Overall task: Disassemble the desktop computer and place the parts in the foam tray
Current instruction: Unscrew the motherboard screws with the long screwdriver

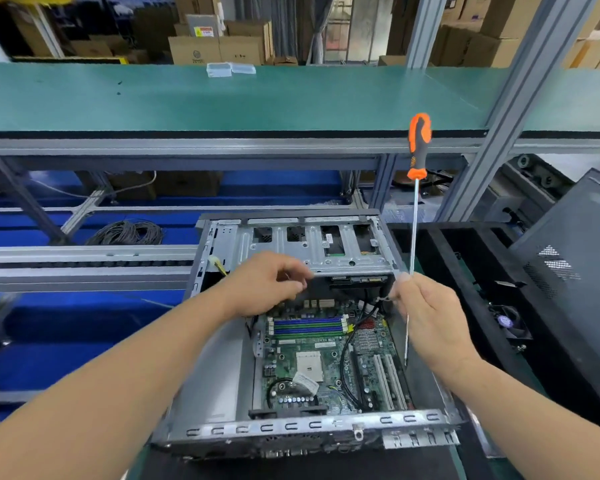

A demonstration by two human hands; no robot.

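An open desktop computer case (222, 368) lies in front of me, its green motherboard (326, 362) exposed with blue memory slots. A metal drive cage (312, 247) spans the far end. My left hand (267, 285) reaches under the cage's near edge, fingers curled on something small I cannot make out. My right hand (426, 317) grips the metal shaft of a long screwdriver (419, 147), whose orange and black handle points straight up. The black foam tray (465, 271) lies to the right of the case, with a small fan (506, 322) in it.
A dark side panel (575, 271) leans at the right over the tray. A green shelf (222, 98) runs across above, carrying clear plastic boxes (229, 69). A metal post (520, 109) rises at the right. A coil of cable (129, 232) lies behind on blue flooring.
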